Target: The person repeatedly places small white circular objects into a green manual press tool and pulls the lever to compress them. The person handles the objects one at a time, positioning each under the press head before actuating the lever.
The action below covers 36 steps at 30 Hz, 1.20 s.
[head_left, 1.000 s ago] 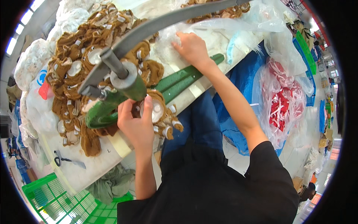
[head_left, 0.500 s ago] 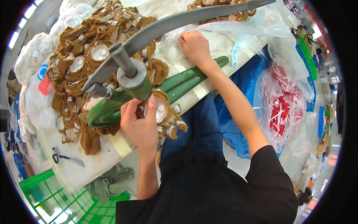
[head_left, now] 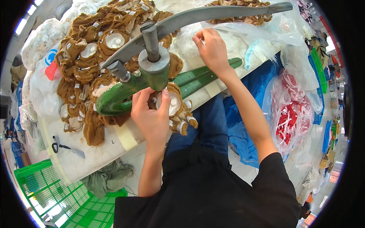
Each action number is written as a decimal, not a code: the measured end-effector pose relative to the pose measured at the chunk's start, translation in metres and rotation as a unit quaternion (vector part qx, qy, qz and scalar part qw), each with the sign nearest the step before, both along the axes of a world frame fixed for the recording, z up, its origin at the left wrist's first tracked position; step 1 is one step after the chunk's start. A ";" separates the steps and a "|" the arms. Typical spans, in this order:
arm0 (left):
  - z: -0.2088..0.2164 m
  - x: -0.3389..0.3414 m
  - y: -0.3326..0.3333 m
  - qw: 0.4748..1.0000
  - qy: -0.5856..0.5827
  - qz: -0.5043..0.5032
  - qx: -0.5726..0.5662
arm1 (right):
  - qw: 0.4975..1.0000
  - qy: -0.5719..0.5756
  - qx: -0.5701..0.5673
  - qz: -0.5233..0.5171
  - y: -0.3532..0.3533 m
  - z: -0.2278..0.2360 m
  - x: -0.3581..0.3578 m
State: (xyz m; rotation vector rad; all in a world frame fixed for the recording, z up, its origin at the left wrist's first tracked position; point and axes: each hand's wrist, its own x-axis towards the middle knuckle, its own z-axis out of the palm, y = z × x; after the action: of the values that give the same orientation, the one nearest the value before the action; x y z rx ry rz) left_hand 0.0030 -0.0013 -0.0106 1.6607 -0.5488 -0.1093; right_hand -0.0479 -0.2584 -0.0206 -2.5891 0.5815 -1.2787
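A green hand press (head_left: pixel 167 85) with a long grey metal lever (head_left: pixel 205 14) stands on the table in front of me. Under its round head, my left hand (head_left: pixel 151 116) pinches a brown plush skin (head_left: pixel 174 102) with a white face disc and small white-tipped ends. The pinched edge is partly hidden by the press head. Beyond the press's green base, my right hand (head_left: pixel 213 51) is over a clear plastic bag (head_left: pixel 186 43) of small clear pieces. Its thumb and fingertips are drawn together; whatever they hold is too small to make out.
Many brown plush skins (head_left: pixel 81 49) are heaped at the left, and more lie at the far edge. White stuffed bags (head_left: pixel 42 49) sit behind them. Scissors (head_left: pixel 66 147) lie near the left corner. A green crate (head_left: pixel 49 190) stands below left, a blue sack (head_left: pixel 243 133) at right.
The view has shifted, so the press and table sit further right. My right fingers have gone from bunched in the clear pieces to a looser pinch. My left hand keeps its hold.
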 end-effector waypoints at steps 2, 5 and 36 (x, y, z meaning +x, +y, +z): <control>0.000 0.000 -0.001 1.000 0.008 0.001 0.013 | 0.999 -0.007 0.038 0.004 -0.004 -0.001 0.002; -0.004 0.002 0.002 1.000 0.004 0.008 0.020 | 0.932 0.011 0.350 0.095 0.053 0.032 -0.005; 0.005 0.000 0.003 1.000 0.007 0.001 0.012 | 0.933 -0.035 0.297 0.199 0.114 0.066 -0.036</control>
State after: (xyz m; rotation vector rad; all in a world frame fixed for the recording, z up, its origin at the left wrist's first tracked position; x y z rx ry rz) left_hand 0.0033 0.0021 -0.0051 1.6833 -0.5365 -0.1261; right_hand -0.0836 -0.1440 0.0456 -2.0114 0.3327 -0.8814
